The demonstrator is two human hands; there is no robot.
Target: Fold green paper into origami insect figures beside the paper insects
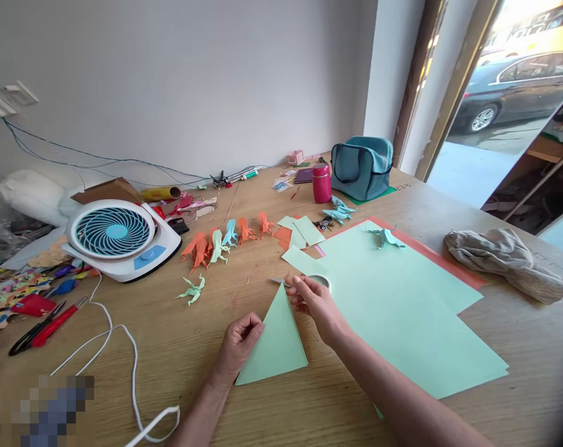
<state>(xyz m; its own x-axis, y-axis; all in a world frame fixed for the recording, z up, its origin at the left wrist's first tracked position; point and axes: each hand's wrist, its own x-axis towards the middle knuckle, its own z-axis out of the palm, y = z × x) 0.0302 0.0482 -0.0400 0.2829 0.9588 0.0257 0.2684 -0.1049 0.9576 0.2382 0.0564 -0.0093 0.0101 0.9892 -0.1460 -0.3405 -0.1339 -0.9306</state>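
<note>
A light green paper folded into a triangle lies flat on the wooden table in front of me. My left hand rests curled on its left edge, fingertips pressing the paper down. My right hand pinches the triangle's top corner between thumb and fingers. Just beyond that hand lies a small roll of tape.
Large green sheets over an orange one lie to the right. Folded paper figures stand in a row behind, near a white and blue fan. Red scissors, a white cable, a pink bottle, a teal bag and a crumpled cloth lie around.
</note>
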